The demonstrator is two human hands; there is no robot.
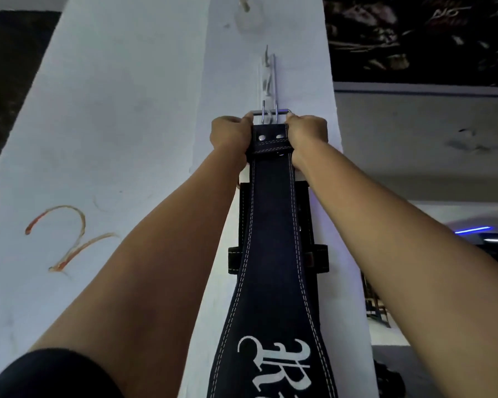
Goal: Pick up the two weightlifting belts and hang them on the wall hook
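Against the pillar, belt upright, buckle topmost

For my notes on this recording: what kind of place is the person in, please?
Probably a gym. Both hands grip a stitched black weightlifting belt against a white pillar that carries a wall hook. A second belt hangs behind it, and a dark mural covers the wall beyond.

Both forearms are bare from elbow to wrist; a black sleeve covers the left upper arm at the lower corner; the hands carry no gloves, rings, watch or bands.
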